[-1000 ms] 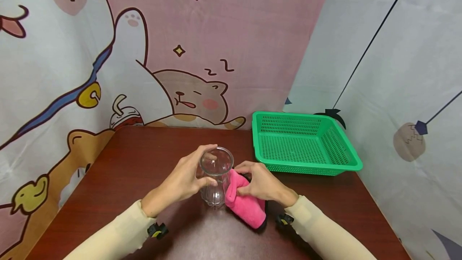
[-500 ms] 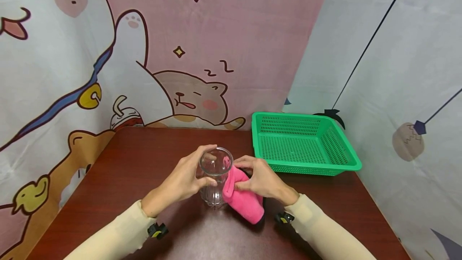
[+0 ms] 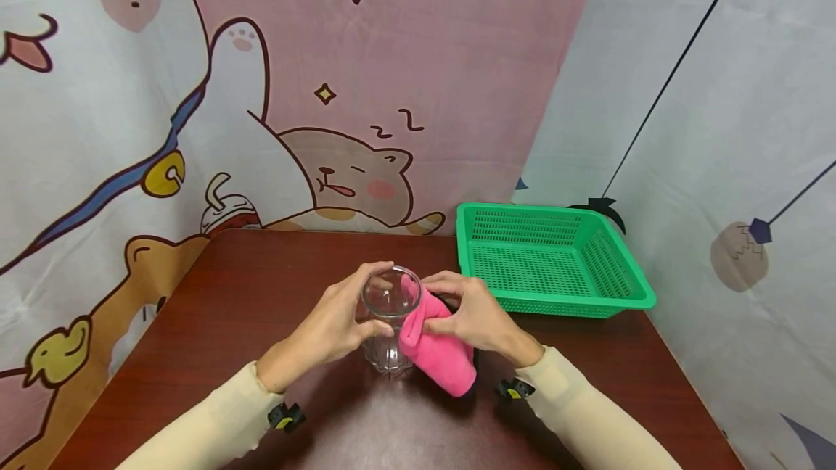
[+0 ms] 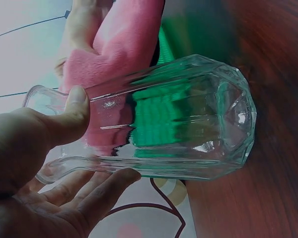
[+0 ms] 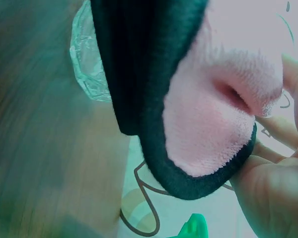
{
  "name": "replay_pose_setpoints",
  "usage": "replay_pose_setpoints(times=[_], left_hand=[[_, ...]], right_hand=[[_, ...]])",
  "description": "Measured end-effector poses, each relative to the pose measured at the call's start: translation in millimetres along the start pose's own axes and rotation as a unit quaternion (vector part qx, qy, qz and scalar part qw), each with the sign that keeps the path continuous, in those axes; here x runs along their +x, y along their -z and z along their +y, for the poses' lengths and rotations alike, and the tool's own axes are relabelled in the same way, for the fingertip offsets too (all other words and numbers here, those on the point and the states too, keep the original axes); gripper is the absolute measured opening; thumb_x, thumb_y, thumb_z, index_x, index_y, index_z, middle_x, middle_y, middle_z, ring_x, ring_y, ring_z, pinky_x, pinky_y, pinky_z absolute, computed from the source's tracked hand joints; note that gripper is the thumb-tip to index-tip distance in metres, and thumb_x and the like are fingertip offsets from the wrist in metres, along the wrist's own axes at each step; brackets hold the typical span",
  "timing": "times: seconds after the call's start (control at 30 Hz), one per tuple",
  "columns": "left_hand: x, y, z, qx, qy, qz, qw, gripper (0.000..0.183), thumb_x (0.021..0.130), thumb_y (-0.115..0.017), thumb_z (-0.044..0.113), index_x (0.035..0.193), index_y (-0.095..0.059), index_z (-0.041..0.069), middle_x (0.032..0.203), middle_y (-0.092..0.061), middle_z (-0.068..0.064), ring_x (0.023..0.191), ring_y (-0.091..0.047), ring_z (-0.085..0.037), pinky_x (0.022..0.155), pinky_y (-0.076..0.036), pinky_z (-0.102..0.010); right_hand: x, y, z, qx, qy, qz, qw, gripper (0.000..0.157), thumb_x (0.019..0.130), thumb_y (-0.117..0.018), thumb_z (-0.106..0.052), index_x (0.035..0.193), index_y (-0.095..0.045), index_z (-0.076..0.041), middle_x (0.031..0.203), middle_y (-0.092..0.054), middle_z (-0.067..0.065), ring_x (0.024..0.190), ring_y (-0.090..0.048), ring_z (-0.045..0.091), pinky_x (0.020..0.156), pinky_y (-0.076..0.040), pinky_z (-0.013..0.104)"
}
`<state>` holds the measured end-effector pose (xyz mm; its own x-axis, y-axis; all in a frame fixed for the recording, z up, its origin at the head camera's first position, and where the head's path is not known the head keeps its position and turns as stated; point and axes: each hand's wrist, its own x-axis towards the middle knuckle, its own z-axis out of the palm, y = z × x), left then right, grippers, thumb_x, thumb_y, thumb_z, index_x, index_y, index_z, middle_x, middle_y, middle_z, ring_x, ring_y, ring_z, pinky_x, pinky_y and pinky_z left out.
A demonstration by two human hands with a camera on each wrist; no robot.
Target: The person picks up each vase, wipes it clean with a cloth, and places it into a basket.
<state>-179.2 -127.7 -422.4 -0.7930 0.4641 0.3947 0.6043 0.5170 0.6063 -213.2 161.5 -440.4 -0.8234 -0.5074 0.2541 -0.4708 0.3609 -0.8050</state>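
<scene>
A clear glass vase (image 3: 385,355) with a flared rim and faceted base stands about upright near the middle of the table. My left hand (image 3: 334,316) grips its neck, thumb at the front and fingers round the far side. The left wrist view shows the vase (image 4: 188,116) with that thumb (image 4: 77,106) on the glass. From the right, my right hand (image 3: 475,316) pinches a pink cloth (image 3: 444,363) at the vase's upper side, just below the rim. Dark edging borders the folded cloth (image 5: 203,124) in the right wrist view, where the vase's base (image 5: 89,59) shows behind it.
A green plastic basket (image 3: 555,303) with perforated walls stands at the back right of the brown table (image 3: 281,267). Behind the table hangs a cartoon-printed cloth backdrop (image 3: 457,56), which also runs along both sides.
My right hand has shifted slightly up and left with the pink cloth, which now shows higher behind the vase's rim. The left hand and the vase have stayed in place.
</scene>
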Motion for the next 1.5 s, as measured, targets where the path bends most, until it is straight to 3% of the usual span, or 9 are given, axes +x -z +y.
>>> replay_pose_setpoints(times=[0.17,0.3,0.4,0.73,1.17,1.5], left_hand=[[0.1,0.3,-0.5,0.003,-0.001,0.000,1.0000,0.101,0.085,-0.105,0.011,0.169,-0.048,0.010,0.136,-0.083,-0.014,0.123,-0.083,-0.029,0.096,-0.068,-0.048],[0.6,0.5,-0.6,0.001,0.004,0.000,1.0000,0.102,0.084,-0.106,0.011,0.169,-0.048,0.010,0.137,-0.082,-0.014,0.122,-0.083,-0.030,0.090,-0.066,-0.036],[0.7,0.4,-0.5,-0.004,0.006,-0.001,1.0000,0.101,0.085,-0.105,0.010,0.169,-0.049,0.010,0.138,-0.082,-0.015,0.122,-0.083,-0.031,0.086,-0.066,-0.034],[-0.2,0.7,-1.2,-0.003,0.001,0.000,1.0000,0.104,0.084,-0.106,0.011,0.169,-0.047,0.011,0.138,-0.082,-0.013,0.125,-0.083,-0.030,0.106,-0.068,-0.053],[-0.3,-0.1,-1.7,-0.011,0.003,-0.001,0.9999,0.102,0.085,-0.105,0.012,0.169,-0.047,0.012,0.137,-0.082,-0.012,0.123,-0.084,-0.029,0.108,-0.067,-0.054],[0.6,0.2,-2.2,-0.017,0.010,-0.004,0.9998,0.102,0.085,-0.105,0.011,0.169,-0.048,0.012,0.137,-0.082,-0.013,0.121,-0.085,-0.030,0.106,-0.068,-0.051]], right_hand=[[1,0.8,-1,0.035,-0.001,0.009,0.999,0.049,0.088,-0.102,-0.008,0.134,-0.088,-0.017,0.138,-0.080,0.001,0.128,-0.077,0.022,0.107,-0.065,0.026],[1,2.1,-2,0.062,0.002,0.019,0.998,0.049,0.089,-0.101,-0.007,0.134,-0.088,-0.018,0.137,-0.081,0.003,0.126,-0.078,0.023,0.106,-0.066,0.025],[0,3.4,-2,0.073,0.004,0.023,0.997,0.049,0.090,-0.101,-0.009,0.136,-0.087,-0.019,0.138,-0.081,0.003,0.125,-0.079,0.022,0.106,-0.066,0.025],[-2,16.9,-7,0.070,0.032,0.058,0.995,0.052,0.090,-0.100,-0.010,0.139,-0.086,-0.022,0.141,-0.081,0.002,0.130,-0.075,0.025,0.099,-0.070,0.032],[-4,21.5,-6,0.037,0.036,0.055,0.997,0.055,0.090,-0.102,-0.013,0.141,-0.085,-0.021,0.143,-0.080,0.002,0.132,-0.073,0.025,0.095,-0.071,0.031],[-9,23.8,-6,0.017,0.048,0.059,0.997,0.053,0.090,-0.102,-0.010,0.139,-0.086,-0.019,0.142,-0.081,0.002,0.134,-0.073,0.021,0.101,-0.068,0.028]])
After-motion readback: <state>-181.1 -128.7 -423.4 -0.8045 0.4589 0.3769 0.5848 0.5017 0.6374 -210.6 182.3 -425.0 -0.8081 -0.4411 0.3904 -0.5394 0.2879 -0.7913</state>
